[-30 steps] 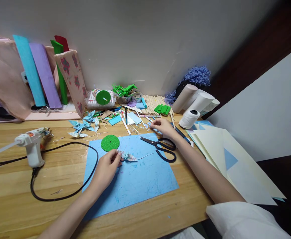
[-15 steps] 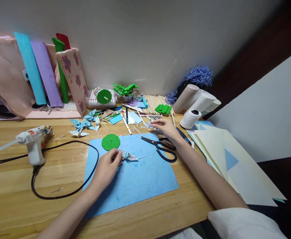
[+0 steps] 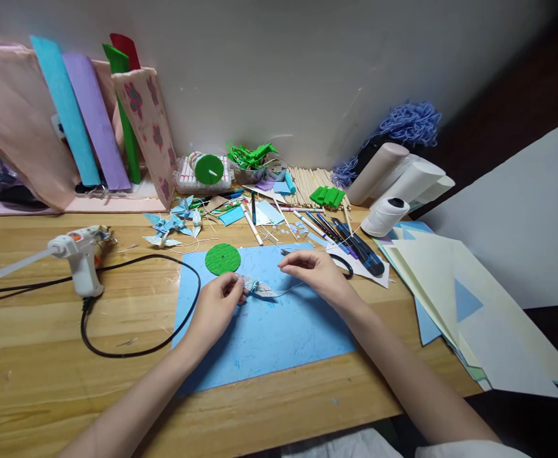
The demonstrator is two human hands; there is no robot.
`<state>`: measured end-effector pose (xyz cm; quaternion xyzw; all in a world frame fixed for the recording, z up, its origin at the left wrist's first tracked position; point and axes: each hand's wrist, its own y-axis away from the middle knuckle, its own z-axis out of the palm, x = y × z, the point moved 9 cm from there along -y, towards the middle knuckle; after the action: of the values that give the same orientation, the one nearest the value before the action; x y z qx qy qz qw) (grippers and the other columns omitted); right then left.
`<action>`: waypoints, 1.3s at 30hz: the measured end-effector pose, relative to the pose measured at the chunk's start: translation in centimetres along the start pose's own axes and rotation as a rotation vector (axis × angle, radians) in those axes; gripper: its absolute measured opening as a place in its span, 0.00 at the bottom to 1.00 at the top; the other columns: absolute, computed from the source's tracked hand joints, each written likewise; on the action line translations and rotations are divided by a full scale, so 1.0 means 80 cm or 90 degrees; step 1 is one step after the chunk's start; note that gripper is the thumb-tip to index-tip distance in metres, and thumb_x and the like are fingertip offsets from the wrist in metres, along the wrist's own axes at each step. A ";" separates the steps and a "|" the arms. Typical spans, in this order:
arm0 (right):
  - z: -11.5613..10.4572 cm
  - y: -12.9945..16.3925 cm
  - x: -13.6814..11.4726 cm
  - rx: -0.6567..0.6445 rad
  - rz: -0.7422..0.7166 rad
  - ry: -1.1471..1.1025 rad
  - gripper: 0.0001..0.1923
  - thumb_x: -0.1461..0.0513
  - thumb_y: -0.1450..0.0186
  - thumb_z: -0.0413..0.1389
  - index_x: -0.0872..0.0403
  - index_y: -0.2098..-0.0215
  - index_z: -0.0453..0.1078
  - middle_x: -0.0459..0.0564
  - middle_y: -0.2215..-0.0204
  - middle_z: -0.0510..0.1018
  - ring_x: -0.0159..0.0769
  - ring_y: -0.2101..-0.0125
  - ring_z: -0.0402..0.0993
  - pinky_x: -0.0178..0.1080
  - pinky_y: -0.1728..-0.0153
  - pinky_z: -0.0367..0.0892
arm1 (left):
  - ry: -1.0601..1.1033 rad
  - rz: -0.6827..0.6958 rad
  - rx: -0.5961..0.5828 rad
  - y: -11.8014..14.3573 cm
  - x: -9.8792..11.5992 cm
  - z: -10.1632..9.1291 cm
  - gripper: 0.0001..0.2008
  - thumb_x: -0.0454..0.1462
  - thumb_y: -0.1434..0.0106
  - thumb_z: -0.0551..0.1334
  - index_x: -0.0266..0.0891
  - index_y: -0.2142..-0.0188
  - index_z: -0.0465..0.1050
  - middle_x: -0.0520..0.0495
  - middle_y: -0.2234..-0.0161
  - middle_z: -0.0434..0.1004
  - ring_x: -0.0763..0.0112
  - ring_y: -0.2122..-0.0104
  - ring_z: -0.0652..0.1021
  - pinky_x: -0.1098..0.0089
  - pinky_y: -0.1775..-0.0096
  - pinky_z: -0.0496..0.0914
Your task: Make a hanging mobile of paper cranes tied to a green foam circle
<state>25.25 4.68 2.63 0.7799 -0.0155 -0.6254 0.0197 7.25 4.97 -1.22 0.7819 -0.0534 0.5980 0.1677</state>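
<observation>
My left hand point(image 3: 219, 302) is closed, pinching a small folded paper crane point(image 3: 262, 289) with patterned wings above a blue sheet point(image 3: 259, 346). A thin white thread point(image 3: 285, 291) trails from the crane to the right and passes behind my right hand point(image 3: 319, 273). That hand hovers over the sheet's right side with thumb and fingertips pinched together; what they hold, if anything, is too small to make out. Black-handled scissors point(image 3: 348, 266) lie mostly hidden beneath it. Just behind my left hand rests a green disc point(image 3: 222, 259).
A glue gun point(image 3: 82, 261) with a looping black cord stands left. More folded cranes point(image 3: 174, 222) lie behind it. Pens and a cutter point(image 3: 362, 251), a thread spool point(image 3: 386, 216) and stacked paper point(image 3: 493, 318) are right. Wooden sticks point(image 3: 312, 183) line the wall.
My right hand has drawn back toward me and closer to the crane, its fingers now pinched, covering much of the scissors. My left hand still holds the crane. The whole view has shifted slightly.
</observation>
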 end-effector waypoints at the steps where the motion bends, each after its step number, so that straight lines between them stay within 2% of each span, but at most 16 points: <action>1: 0.004 0.001 0.001 -0.002 0.000 -0.005 0.07 0.60 0.49 0.62 0.54 0.73 0.74 0.48 0.72 0.79 0.35 0.68 0.74 0.38 0.63 0.68 | 0.012 -0.003 0.000 0.000 0.000 0.000 0.14 0.46 0.45 0.56 0.37 0.74 0.69 0.49 0.76 0.73 0.70 0.75 0.73 0.71 0.70 0.67; 8: 0.015 0.009 0.007 -0.006 0.005 -0.032 0.08 0.59 0.48 0.61 0.55 0.72 0.74 0.48 0.72 0.78 0.34 0.69 0.74 0.37 0.66 0.69 | 0.069 -0.031 0.026 0.003 -0.002 -0.001 0.15 0.45 0.48 0.60 0.35 0.67 0.68 0.48 0.76 0.74 0.71 0.77 0.74 0.72 0.72 0.67; 15: 0.031 0.015 0.014 -0.047 0.039 -0.067 0.07 0.60 0.48 0.61 0.55 0.72 0.74 0.48 0.72 0.79 0.35 0.70 0.76 0.38 0.66 0.71 | 0.020 -0.036 0.038 0.006 0.000 -0.004 0.14 0.46 0.46 0.59 0.36 0.70 0.69 0.49 0.76 0.75 0.71 0.77 0.74 0.72 0.72 0.67; 21: 0.020 0.019 -0.001 0.002 -0.017 -0.001 0.03 0.63 0.46 0.58 0.53 0.73 0.75 0.47 0.72 0.79 0.34 0.69 0.75 0.37 0.64 0.70 | -0.023 -0.040 0.041 0.007 0.000 -0.005 0.13 0.45 0.44 0.58 0.36 0.70 0.70 0.50 0.77 0.74 0.70 0.76 0.75 0.71 0.71 0.67; 29: 0.016 0.021 -0.004 0.030 -0.049 -0.022 0.02 0.63 0.45 0.59 0.53 0.72 0.74 0.48 0.72 0.78 0.35 0.69 0.75 0.37 0.64 0.71 | -0.014 -0.044 0.037 0.007 0.000 -0.004 0.13 0.45 0.45 0.58 0.36 0.70 0.70 0.50 0.78 0.73 0.70 0.77 0.75 0.72 0.71 0.66; 36: 0.006 0.015 -0.002 0.083 -0.111 0.138 0.05 0.64 0.42 0.56 0.53 0.70 0.74 0.48 0.70 0.79 0.35 0.67 0.76 0.38 0.62 0.71 | -0.022 -0.041 0.031 0.007 0.000 -0.004 0.13 0.45 0.44 0.57 0.36 0.69 0.70 0.50 0.77 0.73 0.70 0.76 0.74 0.72 0.71 0.66; 39: 0.011 0.013 -0.002 0.063 -0.146 0.223 0.05 0.65 0.42 0.55 0.53 0.69 0.73 0.46 0.71 0.79 0.34 0.69 0.75 0.37 0.64 0.70 | -0.027 -0.037 0.031 0.008 0.002 -0.004 0.13 0.44 0.44 0.57 0.36 0.69 0.70 0.50 0.77 0.72 0.71 0.76 0.74 0.72 0.71 0.66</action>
<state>24.34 3.61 2.63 0.8735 0.0462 -0.4766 -0.0876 6.85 4.51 -0.91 0.7993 -0.0195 0.5776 0.1650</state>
